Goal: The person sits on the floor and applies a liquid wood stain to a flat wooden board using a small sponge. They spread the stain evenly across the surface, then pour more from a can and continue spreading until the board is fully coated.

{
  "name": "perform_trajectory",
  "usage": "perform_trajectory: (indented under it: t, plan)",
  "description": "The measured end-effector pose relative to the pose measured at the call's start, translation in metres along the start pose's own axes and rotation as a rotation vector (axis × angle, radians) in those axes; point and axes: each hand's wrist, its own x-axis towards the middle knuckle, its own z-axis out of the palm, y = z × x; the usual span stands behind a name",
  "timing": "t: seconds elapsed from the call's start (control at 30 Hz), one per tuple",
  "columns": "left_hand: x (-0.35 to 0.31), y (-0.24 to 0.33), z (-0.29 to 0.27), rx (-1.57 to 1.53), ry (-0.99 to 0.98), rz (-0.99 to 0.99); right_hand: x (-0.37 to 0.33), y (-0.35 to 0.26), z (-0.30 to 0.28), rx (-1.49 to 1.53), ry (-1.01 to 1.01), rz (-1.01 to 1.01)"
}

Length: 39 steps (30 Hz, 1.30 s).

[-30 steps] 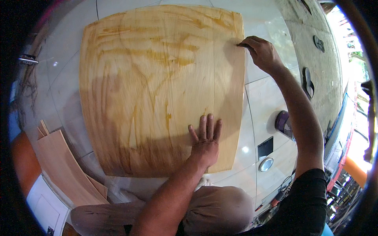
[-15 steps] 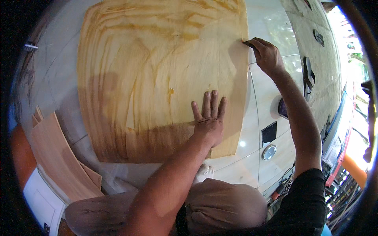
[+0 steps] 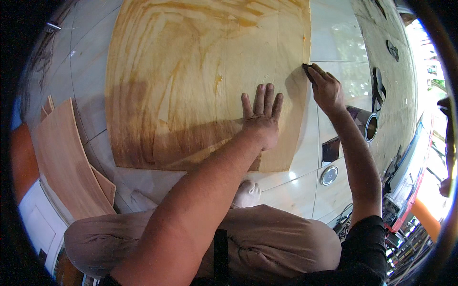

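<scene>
A wide, thin wooden board [image 3: 186, 109] lies flat on the floor before me, streaked with a yellowish-brown smear that is heaviest at its far and left sides. My left hand [image 3: 261, 119] rests palm down on its near right part, fingers spread, holding nothing. At the board's right edge, my right hand [image 3: 329, 90] pinches a thin dark flat piece [image 3: 308, 72]. That piece touches the edge, tilted; its far end shows, while the rest is hidden by my fingers.
To the right are an open can [image 3: 371, 126], a dark square sheet [image 3: 330, 151] and a round metal lid [image 3: 329, 176]. Sandals [image 3: 378, 90] lie farther right. Brown wooden offcuts [image 3: 67, 157] lean at the left, by a white panel [image 3: 40, 224].
My right hand has slid nearer to me along the board's right edge with the dark piece. My left hand stays flat on the board. The view has shifted, showing more of the can.
</scene>
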Motion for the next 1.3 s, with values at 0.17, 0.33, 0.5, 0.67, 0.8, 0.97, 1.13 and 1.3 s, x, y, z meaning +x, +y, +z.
perform_trajectory:
  t: [0.17,0.33,0.5,0.67,0.8,0.97,1.13,1.3]
  plan:
    - [0.000,0.001,0.002,0.017,0.020,-0.010,-0.020,-0.019,-0.002,-0.044,-0.105,0.119]
    - [0.002,0.000,-0.001,0.009,-0.030,0.004,-0.011,-0.024,-0.039,0.168,-0.339,0.216]
    - [-0.002,0.005,-0.017,-0.039,-0.118,-0.023,0.086,0.041,-0.053,0.388,-0.005,0.155]
    - [0.005,0.005,-0.011,-0.025,-0.146,-0.039,0.216,0.111,-0.028,0.152,0.120,0.146]
    - [0.004,0.002,0.006,-0.050,-0.003,-0.008,0.279,0.132,-0.004,0.064,0.064,0.131]
    - [0.005,0.002,0.014,-0.077,-0.033,-0.046,0.310,0.144,0.009,0.056,-0.011,0.008]
    - [0.000,0.003,0.011,-0.061,0.032,-0.028,0.306,0.141,0.007,0.014,-0.089,-0.044]
    - [0.003,0.001,0.015,-0.093,0.010,-0.008,0.271,0.126,0.002,0.063,-0.118,-0.081]
